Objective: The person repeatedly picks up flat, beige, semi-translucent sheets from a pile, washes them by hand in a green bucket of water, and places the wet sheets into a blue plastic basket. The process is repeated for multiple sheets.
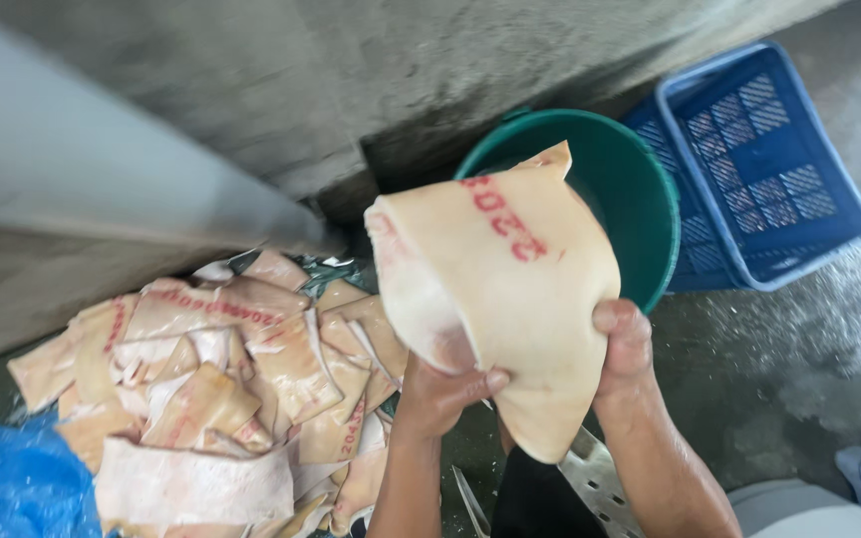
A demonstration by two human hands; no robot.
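— Both hands, left [442,397] and right [623,347], grip my pale, red-stamped slab of pork skin [495,289], held up before the green plastic bucket [640,199].

— I'd keep thumbs clamped; it looks slippery.

A rough grey concrete wall [371,70] fills the frame from nine to one o'clock, dark and damp at its foot. The wet grey floor [809,339] spreads from two to five o'clock, shining in pale daylight near three.

Red ink stamp [505,224] on pale held slab; red stamps [206,304] across pile, left.
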